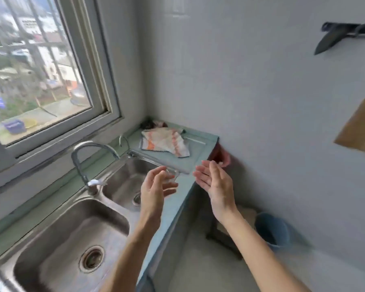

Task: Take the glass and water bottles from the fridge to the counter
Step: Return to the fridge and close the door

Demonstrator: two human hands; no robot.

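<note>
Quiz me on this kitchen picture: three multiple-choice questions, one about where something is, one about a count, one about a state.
1. Where does the striped cloth lie?
A. In a sink basin
B. On the counter in the corner
C. On the floor

2. How many basins has the sink?
A. One
B. Two
C. Three

3. How is the right hand?
A. Open and empty
B. Closed on a bottle
C. Flat on the counter

Answers: 1 B, it lies on the green top beyond the sink. 2 B, each of the two basins shows its own drain. 3 A, its fingers are spread in the air with nothing in them.
</note>
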